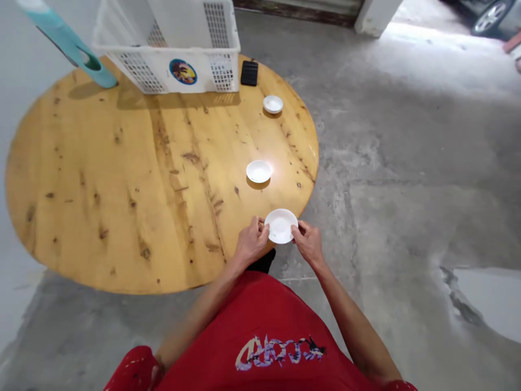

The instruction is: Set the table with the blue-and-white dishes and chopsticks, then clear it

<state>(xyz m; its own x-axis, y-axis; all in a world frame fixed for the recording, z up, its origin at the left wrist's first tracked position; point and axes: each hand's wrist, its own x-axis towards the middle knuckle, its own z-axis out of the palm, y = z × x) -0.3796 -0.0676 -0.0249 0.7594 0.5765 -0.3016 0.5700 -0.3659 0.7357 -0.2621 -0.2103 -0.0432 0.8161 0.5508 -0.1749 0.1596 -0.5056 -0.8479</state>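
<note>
A small white dish (280, 225) is held level at the table's near right edge, between both hands. My left hand (253, 239) pinches its left rim, thumb on top. On the opposite rim, my right hand (308, 243) grips with the thumb over the edge and the fingers beneath. Just beyond them a second white dish (259, 171) rests on the wooden table (134, 163). Farther back, near the right edge, sits another white dish (272, 104), which may be more than one stacked together.
A white plastic basket (175, 70) stands at the back of the table. To its right lies a black phone-like object (249, 73). A tall turquoise container (73, 46) leans at the back left. Grey concrete floor (386, 163) surrounds the table; a car wheel (490, 17) shows far right.
</note>
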